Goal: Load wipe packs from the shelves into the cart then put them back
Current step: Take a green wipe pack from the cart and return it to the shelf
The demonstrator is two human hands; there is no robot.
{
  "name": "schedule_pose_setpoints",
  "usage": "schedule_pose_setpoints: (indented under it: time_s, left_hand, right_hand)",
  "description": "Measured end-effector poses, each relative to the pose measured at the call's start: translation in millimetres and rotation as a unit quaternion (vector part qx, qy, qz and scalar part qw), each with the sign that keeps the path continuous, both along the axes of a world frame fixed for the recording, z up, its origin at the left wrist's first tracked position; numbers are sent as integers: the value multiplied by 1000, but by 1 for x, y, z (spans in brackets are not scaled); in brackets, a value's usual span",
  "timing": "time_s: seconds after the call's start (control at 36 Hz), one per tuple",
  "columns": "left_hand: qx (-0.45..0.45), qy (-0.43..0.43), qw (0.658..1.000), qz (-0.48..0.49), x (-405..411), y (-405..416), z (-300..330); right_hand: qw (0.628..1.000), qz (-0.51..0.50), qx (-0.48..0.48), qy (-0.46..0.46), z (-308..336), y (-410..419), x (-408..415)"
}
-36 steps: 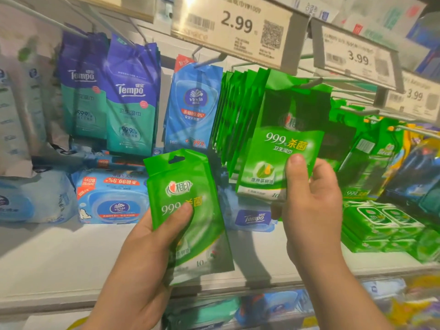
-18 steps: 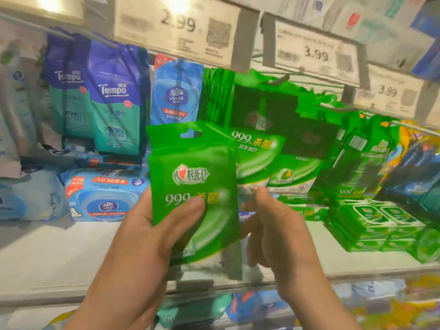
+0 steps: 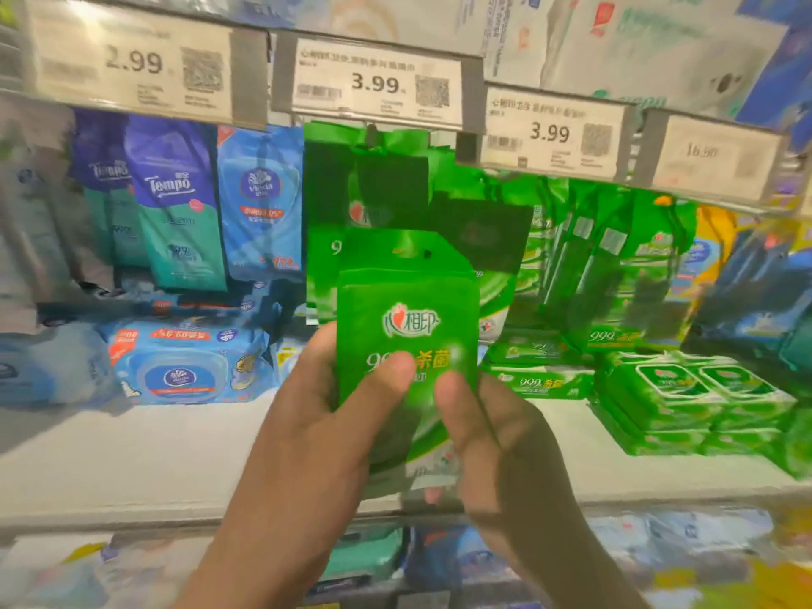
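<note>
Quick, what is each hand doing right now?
Left hand: holding the green wipe packs, thumb across the front.
Right hand: also holding the same green wipe packs, thumb on the front, fingers behind.

A shop: price tags (image 3: 378, 83) above shelves (image 3: 132, 454) of hanging wipe packs (image 3: 180, 204).

You face bright green wipe packs (image 3: 406, 345) lettered in white and yellow, purple-and-teal packs (image 3: 180, 204), blue packs (image 3: 261, 204) with red bands, and white price tags (image 3: 373, 81) printed black.
</note>
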State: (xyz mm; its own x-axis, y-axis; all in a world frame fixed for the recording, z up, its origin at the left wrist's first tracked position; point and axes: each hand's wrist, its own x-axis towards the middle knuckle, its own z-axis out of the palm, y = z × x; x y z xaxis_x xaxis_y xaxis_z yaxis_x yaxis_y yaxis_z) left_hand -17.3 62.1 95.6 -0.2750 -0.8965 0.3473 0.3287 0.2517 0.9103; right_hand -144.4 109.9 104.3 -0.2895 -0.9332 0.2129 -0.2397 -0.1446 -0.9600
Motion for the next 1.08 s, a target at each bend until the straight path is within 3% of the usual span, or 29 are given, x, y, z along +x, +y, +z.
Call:
schedule_pose_setpoints:
  time_s: [0.08,0.25,0.39,0.53,0.69,0.83,1.08]
  left_hand:
    - [-17,-20,1000,-3,-12,4,6]
    - [-98,-122,987,49,-29,3,20]
    - [-110,-98,988,54,-40,-4,37]
    - [-94,-102,990,30,-48,-25,31]
    - [-80,-202,974,70,-52,-35,3]
    - [-12,-189,979,79,-58,-37,-13]
    - [13,-172,976,137,-74,-46,-14]
  right_hand:
    - [994,-88,-44,39,3,0,-9]
    - [978,-147,-127,71,2,-6,-32]
    - [966,-170,-149,127,18,-17,-40]
    - [968,-183,-149,85,14,-32,-44]
    - [974,-181,-127,49,0,-40,-47]
    - [977,-162,-137,29,-9,-50,-50]
    - [981,-155,-113,1,-8,-66,-51]
